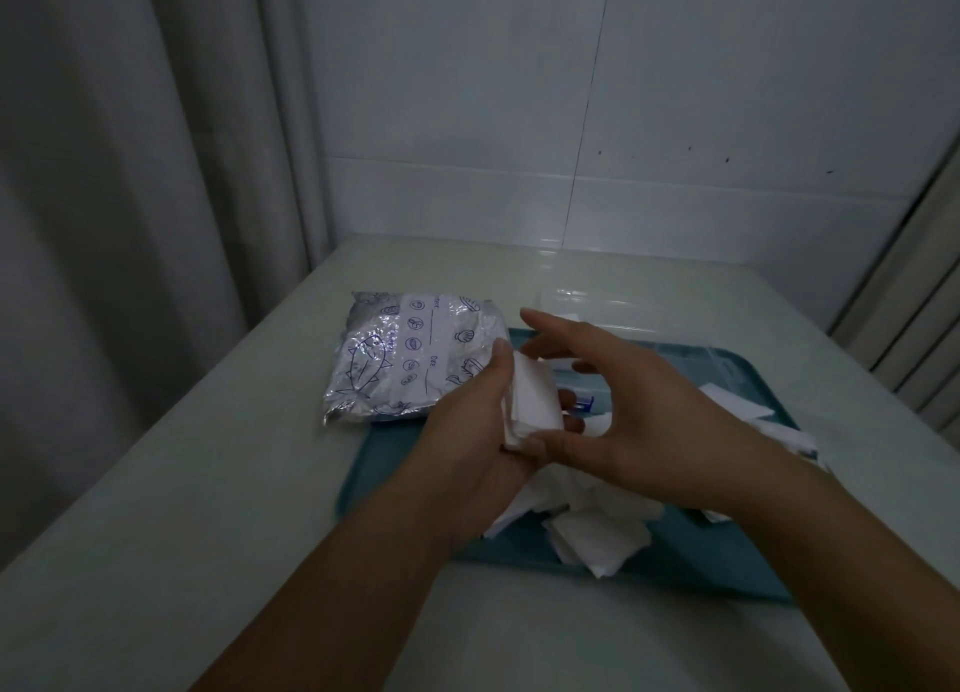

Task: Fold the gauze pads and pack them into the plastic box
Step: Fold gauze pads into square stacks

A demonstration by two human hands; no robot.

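Note:
A folded white gauze pad (532,400) stands upright above the teal tray (395,463). My left hand (470,431) grips it from the left, thumb on its top edge. My right hand (618,411) touches the pad's lower edge with its thumb, its fingers spread loosely over the top. Loose gauze pads (597,530) lie in a heap on the tray below my hands, with more gauze pads (753,416) at the right. The clear plastic box (691,343) sits at the tray's far side, largely hidden behind my right hand.
A crinkled plastic bag (410,353) with blue printed drawings lies on the pale table (208,483), overlapping the tray's far left corner. A curtain hangs at the left and a tiled wall stands behind the table.

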